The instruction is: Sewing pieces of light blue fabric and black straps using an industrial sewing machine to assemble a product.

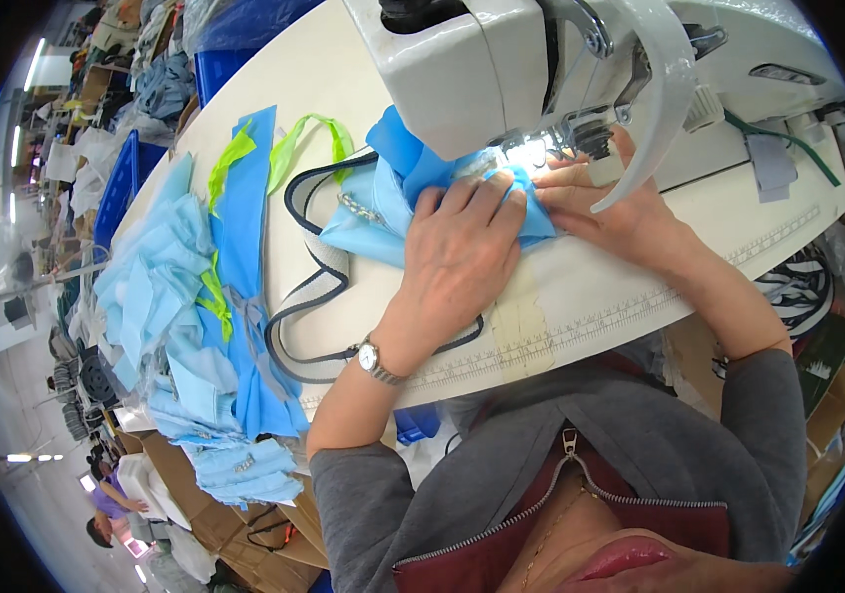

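Note:
Light and brighter blue fabric point(368, 219) lies bunched beneath the lit needle area of a white sewing machine point(502, 69). My left hand point(464, 237) rests on top of it, fingers bent and close together, holding the cloth against the bed. A watch point(377, 362) circles that wrist. On the other side of the cloth, my right hand point(615, 212) grips the fabric's edge beside the needle, its fingertips partly hidden by the machine. A braided silvery trim point(358, 208) shows on the fabric. A dark-edged white strap point(316, 287) loops across the table to the left.
Blue fabric pieces point(161, 287) pile over the table's left side with bright green strips point(232, 163). A printed ruler point(591, 324) follows the near edge of the white table point(324, 59). Blue bins point(131, 183) stand beyond the left edge. Another person point(111, 499) is far off at lower left.

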`<move>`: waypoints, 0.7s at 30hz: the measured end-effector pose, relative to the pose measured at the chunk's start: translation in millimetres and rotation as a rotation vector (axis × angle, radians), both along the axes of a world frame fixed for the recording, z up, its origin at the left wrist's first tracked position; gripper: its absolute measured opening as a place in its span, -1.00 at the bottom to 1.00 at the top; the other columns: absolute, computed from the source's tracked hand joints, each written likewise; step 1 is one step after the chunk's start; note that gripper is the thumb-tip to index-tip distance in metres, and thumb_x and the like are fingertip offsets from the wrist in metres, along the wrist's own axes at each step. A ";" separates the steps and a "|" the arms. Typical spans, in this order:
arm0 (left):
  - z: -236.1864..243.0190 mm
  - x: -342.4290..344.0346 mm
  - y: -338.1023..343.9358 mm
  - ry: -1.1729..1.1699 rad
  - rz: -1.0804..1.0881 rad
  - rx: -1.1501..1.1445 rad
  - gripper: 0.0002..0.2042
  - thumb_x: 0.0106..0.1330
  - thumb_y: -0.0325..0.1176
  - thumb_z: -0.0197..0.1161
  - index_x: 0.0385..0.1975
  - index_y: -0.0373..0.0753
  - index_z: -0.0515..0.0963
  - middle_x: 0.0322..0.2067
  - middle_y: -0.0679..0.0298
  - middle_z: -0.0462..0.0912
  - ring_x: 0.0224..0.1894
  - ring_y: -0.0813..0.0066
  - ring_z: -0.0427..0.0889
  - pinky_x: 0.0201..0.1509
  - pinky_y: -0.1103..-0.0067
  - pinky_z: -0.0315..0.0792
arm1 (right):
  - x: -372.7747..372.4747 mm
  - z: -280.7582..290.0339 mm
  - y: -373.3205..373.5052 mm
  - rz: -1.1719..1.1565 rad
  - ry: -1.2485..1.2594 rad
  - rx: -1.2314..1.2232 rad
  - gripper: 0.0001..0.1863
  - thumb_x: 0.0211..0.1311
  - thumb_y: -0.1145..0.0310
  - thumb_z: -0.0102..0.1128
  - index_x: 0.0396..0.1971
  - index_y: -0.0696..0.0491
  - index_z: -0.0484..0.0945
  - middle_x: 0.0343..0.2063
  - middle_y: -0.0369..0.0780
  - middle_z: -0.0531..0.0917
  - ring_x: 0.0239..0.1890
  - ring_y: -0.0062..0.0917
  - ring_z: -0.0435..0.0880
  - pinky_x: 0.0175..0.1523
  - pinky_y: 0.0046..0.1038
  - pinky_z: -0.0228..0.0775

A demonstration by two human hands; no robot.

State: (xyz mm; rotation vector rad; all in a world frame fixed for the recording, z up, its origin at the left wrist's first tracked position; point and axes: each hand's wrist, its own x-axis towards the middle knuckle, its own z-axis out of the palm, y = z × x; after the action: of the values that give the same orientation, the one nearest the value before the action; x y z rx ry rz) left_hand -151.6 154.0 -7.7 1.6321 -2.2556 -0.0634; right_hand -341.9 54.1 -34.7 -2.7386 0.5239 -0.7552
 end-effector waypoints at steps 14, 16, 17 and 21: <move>-4.2 -1.1 2.0 0.005 0.002 -0.056 -0.68 -0.03 -0.44 0.27 -0.20 -0.28 0.53 -0.11 0.21 0.56 -0.11 0.36 0.53 -0.06 0.43 0.33 | 2.5 -2.8 -5.1 0.021 0.032 0.138 -0.77 0.08 0.26 0.29 -0.24 -0.07 0.68 -0.19 -0.37 0.69 -0.04 -0.35 0.49 0.27 -0.18 0.08; -5.5 -1.8 2.2 -0.021 -0.016 -0.069 -0.69 -0.01 -0.43 0.25 -0.20 -0.29 0.52 -0.10 0.16 0.57 -0.11 0.31 0.56 -0.01 0.37 0.36 | 3.3 -4.1 -4.8 0.015 0.026 0.113 -0.78 0.08 0.25 0.28 -0.25 -0.07 0.68 -0.20 -0.38 0.69 -0.03 -0.35 0.49 0.28 -0.18 0.08; -5.7 -1.5 2.0 -0.019 -0.016 -0.065 -0.69 -0.01 -0.43 0.25 -0.20 -0.29 0.52 -0.10 0.16 0.57 -0.11 0.31 0.56 -0.01 0.37 0.36 | 4.2 -6.1 -6.2 0.021 0.022 0.096 -0.78 0.09 0.24 0.28 -0.25 -0.08 0.68 -0.20 -0.39 0.69 -0.03 -0.36 0.50 0.28 -0.18 0.08; -3.3 1.4 3.4 -0.073 -0.061 -0.062 -0.74 0.05 -0.42 0.19 -0.21 -0.25 0.52 -0.09 0.09 0.58 -0.06 0.22 0.58 0.09 0.27 0.36 | 2.7 -7.3 -10.1 0.024 0.016 0.076 -0.80 0.09 0.22 0.27 -0.26 -0.11 0.69 -0.18 -0.45 0.69 -0.04 -0.41 0.51 0.30 -0.18 0.07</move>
State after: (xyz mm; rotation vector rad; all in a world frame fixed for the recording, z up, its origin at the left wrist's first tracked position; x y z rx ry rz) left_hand -150.2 157.4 -11.0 1.5585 -2.3376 0.0510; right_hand -339.3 44.0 -42.0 -2.6777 0.5117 -0.6935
